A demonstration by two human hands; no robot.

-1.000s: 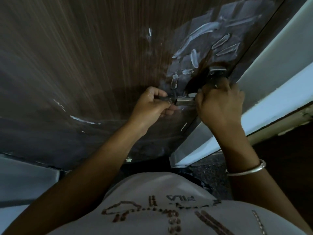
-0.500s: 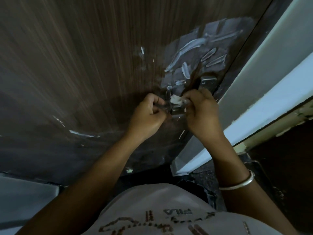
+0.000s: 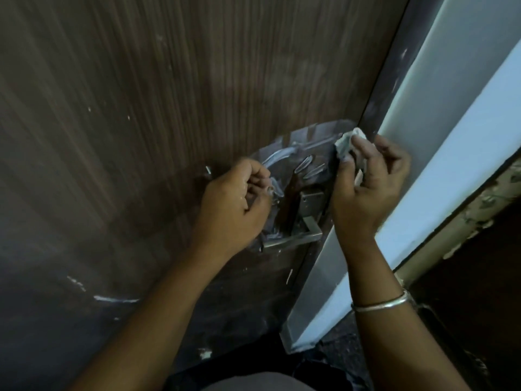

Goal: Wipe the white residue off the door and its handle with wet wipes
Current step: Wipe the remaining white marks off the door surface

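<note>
I see my right hand (image 3: 366,190) has lifted its crumpled white wet wipe (image 3: 348,142) off the square steel door handle (image 3: 296,235) onto the dark wood-grain door (image 3: 197,94); my left hand (image 3: 234,204), loosely curled and holding nothing I can see, hovers beside the streaky white residue (image 3: 307,167).

- The upper and left part of the door (image 3: 141,108) is bare flat wood; a hand can pass freely there.
- The metal handle (image 3: 293,238) sticks out from the door at the lower middle, with its plate (image 3: 311,200) just above; both stand in the way.
- The left hand (image 3: 234,204), curled loosely, covers the door surface just left of the plate.
- The right hand (image 3: 369,187), closed around a crumpled wipe (image 3: 348,143), fills the narrow strip by the door edge.
- The pale door frame (image 3: 423,136) closes the right side.
- Only a narrow gap is open between the two hands.
</note>
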